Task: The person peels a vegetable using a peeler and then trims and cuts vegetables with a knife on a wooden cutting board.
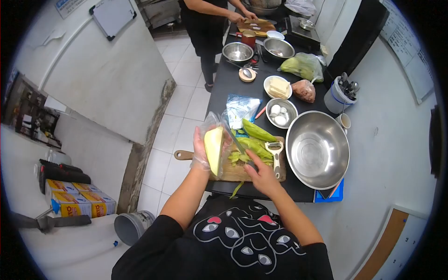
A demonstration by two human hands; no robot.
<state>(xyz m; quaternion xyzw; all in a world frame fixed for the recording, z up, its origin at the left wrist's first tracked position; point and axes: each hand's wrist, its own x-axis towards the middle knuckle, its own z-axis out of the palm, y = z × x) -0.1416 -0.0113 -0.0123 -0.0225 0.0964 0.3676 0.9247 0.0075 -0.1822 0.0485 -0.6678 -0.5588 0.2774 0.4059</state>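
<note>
My left hand [200, 148], in a clear plastic glove, holds a pale, peeled fruit that looks like a green mango [214, 148] above the left part of a wooden cutting board [224, 175]. My bare right hand [263, 175] is closed on the handle of a knife [238, 143], whose blade points up and away beside the fruit. Green peelings [238, 157] lie on the board under the blade. Farther right are larger green pieces [256, 131], whole or cut I cannot tell. A white peeler [275, 156] rests at the board's right side.
Right of the board stands a large steel bowl [318, 151]. Beyond are a bowl of eggs [280, 115], a bowl of pale yellow blocks [279, 87], a blue-and-clear plastic packet [242, 108] and a utensil bucket [338, 99]. Another person [205, 28] works at a far board [254, 29].
</note>
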